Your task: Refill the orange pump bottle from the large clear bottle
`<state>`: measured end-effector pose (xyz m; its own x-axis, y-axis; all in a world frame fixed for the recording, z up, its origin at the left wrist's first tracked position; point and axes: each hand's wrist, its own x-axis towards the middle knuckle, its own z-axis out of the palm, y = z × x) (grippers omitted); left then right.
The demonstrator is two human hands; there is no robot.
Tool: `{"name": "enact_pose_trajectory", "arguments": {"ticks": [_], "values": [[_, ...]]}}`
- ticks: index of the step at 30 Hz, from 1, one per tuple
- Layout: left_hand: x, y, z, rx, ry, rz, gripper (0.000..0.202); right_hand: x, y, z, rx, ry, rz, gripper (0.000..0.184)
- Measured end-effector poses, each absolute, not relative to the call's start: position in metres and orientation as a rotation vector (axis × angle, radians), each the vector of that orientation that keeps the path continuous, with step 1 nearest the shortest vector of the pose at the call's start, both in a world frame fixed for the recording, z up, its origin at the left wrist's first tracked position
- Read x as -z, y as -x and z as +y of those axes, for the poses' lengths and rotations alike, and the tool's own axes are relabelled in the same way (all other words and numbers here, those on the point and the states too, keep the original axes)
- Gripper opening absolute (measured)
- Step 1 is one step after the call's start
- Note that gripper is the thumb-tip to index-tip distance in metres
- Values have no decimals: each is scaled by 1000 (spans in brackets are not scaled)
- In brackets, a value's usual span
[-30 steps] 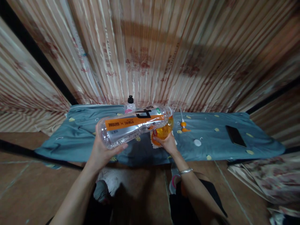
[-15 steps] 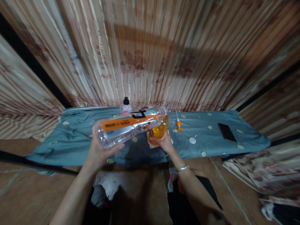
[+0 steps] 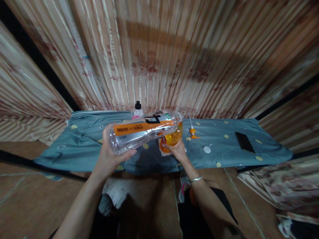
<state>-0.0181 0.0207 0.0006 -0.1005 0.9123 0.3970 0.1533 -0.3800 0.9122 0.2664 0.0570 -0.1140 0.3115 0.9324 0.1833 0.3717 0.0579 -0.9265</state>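
My left hand (image 3: 109, 154) is wrapped round the base of a large clear plastic bottle (image 3: 139, 131) with an orange and silver label. This bottle lies tilted, its neck pointing right over the top of a second bottle (image 3: 173, 136) that looks orange-yellow. My right hand (image 3: 178, 149) is closed round that orange-yellow bottle, which stands on a small pale scalloped cloth (image 3: 163, 152). The clear bottle's neck hides the other bottle's mouth. To the right lie an orange pump top (image 3: 193, 133) with a white tube and a round white cap (image 3: 206, 149).
A blue-green sheet (image 3: 82, 146) covers the narrow surface. Behind the clear bottle stands a bottle with a black top (image 3: 138, 105). A black phone (image 3: 245, 142) lies at the right. Striped curtains (image 3: 159, 59) hang behind, and black poles (image 3: 42, 59) frame both sides.
The whole view has shifted slightly, so things appear a little further right. Both hands keep their hold, and the clear bottle stays tilted over the orange-yellow one.
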Motion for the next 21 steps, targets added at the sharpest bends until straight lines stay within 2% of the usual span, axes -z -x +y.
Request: {"name": "enact_pose_trajectory", "arguments": {"ticks": [12, 21], "values": [[-2, 18, 15, -1472, -1540, 1229, 88, 112, -264, 55, -667, 1552, -1225, 93], [0, 13, 11, -1475, -1564, 1235, 90, 119, -264, 54, -676, 1496, -1200, 80]]}}
